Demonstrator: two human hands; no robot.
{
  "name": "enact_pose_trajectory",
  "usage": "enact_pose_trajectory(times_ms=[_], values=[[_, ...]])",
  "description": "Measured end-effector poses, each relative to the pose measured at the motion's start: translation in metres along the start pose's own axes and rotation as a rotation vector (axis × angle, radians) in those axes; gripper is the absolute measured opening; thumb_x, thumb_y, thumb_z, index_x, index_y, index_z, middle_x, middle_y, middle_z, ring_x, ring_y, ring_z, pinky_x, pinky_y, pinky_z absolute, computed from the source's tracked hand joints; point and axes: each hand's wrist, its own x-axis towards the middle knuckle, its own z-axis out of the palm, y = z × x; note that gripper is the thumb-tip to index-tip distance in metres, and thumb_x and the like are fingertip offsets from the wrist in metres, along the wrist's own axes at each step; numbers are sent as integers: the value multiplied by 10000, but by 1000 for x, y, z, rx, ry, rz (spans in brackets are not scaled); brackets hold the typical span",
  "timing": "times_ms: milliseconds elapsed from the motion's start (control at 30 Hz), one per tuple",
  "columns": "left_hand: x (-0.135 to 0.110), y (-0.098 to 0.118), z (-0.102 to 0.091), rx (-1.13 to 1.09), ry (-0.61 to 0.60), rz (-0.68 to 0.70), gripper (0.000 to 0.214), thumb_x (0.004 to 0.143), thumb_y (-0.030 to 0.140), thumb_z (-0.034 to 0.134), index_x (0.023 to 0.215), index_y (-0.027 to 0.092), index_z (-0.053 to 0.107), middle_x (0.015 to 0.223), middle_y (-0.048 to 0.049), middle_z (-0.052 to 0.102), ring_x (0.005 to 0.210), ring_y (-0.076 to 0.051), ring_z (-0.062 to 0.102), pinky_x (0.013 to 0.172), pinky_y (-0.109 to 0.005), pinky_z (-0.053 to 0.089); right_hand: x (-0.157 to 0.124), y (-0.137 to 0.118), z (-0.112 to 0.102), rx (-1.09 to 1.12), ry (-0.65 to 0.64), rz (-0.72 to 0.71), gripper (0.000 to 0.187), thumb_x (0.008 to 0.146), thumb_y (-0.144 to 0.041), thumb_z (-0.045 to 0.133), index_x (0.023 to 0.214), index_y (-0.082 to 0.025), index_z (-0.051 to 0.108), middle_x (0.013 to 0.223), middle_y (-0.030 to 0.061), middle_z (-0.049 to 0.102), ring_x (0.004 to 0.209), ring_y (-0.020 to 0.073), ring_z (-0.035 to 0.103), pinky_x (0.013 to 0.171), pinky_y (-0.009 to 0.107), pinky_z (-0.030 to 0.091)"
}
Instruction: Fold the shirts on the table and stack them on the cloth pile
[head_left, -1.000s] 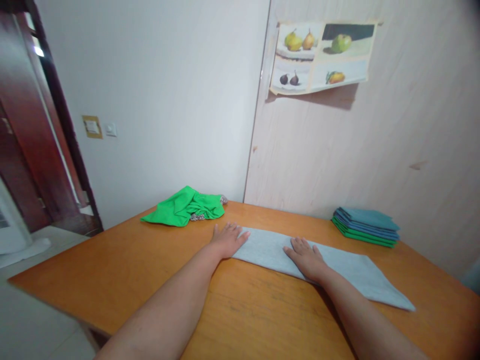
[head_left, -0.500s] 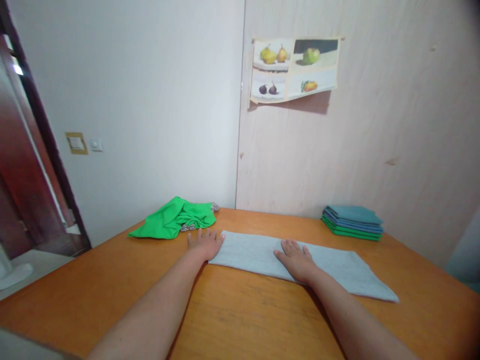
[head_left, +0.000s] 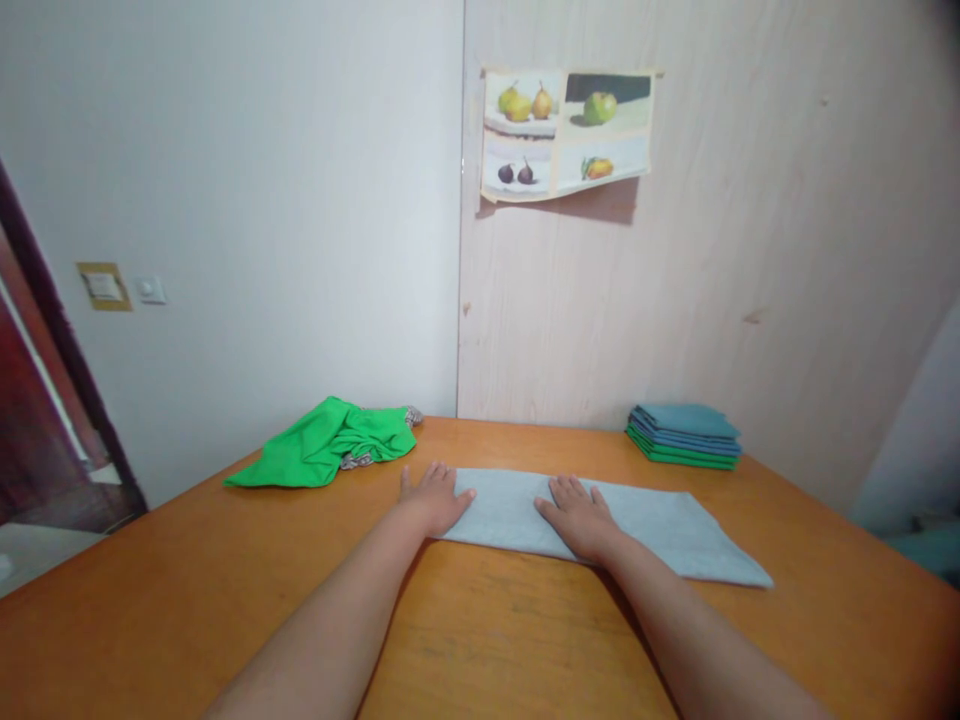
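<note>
A light grey-blue cloth [head_left: 645, 525], folded into a long strip, lies flat across the table in front of me. My left hand [head_left: 436, 500] rests on its left end, fingers spread and thumb lying on the fabric. Palm down near the middle of the strip is my right hand [head_left: 579, 518], its fingers stretched out. Neither hand grips anything. The part of the cloth under each palm is hidden.
A crumpled green cloth [head_left: 315, 445] with patterned trim lies at the back left. At the back right stands a stack of folded blue and green cloths [head_left: 684, 437]. The orange-brown table [head_left: 487, 640] meets the wall, where a fruit picture [head_left: 566, 135] hangs.
My left hand has shifted inward onto the cloth's left end, covering more of it. My right hand stays near the middle. The whole view has turned slightly to the right.
</note>
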Motion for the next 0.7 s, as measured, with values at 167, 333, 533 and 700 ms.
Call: enact_pose_trajectory(times_ms=[167, 333, 533, 700], values=[[5, 43, -5, 8, 95, 68, 691, 986, 564, 163, 1449, 138, 449, 1585, -185, 315, 1486, -338, 221, 1158, -666, 29, -3, -3, -3, 11, 5, 1, 814, 956, -640, 177, 1566, -105, 250, 1643, 123, 173, 1519, 263, 92, 1201, 498, 20], [4, 88, 13, -81, 73, 245, 710, 986, 596, 54, 1509, 235, 372, 1621, -74, 260, 1508, -287, 165, 1176, -642, 66, -4, -4, -5, 15, 2, -3, 805, 962, -630, 161, 1567, -105, 247, 1641, 121, 187, 1518, 262, 99, 1200, 498, 15], [4, 90, 22, -104, -9, 233, 755, 958, 651, 31, 1541, 262, 313, 1642, -55, 165, 1515, -301, 124, 1165, -650, 116, -6, -6, -8, 27, 2, -16, 742, 985, -562, 149, 1567, -114, 252, 1642, 112, 186, 1518, 258, 98, 1199, 500, 27], [3, 90, 19, -85, -9, 230, 816, 922, 729, 78, 1548, 254, 297, 1642, -66, 160, 1514, -322, 119, 1160, -650, 122, -11, 5, -13, 35, 20, 19, 760, 978, -602, 140, 1564, -137, 269, 1648, 102, 173, 1520, 258, 77, 1199, 492, 48]])
